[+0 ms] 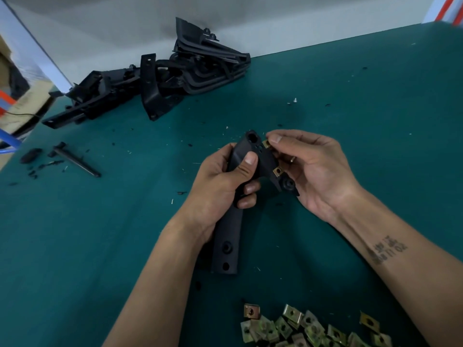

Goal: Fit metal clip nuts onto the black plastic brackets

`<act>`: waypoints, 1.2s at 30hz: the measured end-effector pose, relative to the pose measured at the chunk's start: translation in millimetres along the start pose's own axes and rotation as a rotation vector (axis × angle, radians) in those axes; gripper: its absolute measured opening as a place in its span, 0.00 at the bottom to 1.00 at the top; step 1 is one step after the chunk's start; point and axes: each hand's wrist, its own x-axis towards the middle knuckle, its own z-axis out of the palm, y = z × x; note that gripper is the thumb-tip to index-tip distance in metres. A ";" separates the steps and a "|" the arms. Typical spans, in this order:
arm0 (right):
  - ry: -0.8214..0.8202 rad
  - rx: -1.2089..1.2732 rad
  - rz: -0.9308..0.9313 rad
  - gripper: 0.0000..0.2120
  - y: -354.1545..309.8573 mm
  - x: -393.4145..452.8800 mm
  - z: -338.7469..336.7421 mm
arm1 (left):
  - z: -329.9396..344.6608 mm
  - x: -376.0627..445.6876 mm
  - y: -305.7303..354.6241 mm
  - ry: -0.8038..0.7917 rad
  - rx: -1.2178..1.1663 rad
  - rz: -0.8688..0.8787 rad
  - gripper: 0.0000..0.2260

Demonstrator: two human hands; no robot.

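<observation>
Clip nut [267, 144] sat pinched in your right hand [313, 169] fingers at the bracket [240, 176] edge your left hand [220, 186] gripped; tilted, it could jam or slip.

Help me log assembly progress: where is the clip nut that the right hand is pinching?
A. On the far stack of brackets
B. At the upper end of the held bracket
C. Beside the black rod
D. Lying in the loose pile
B: the right hand pinches a clip nut against the upper end of the bracket gripped by the left hand.
</observation>
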 end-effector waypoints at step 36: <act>-0.378 0.113 0.077 0.16 12.5 -20.8 -1.7 | 2.5 -5.9 1.7 0.038 0.006 0.077 0.11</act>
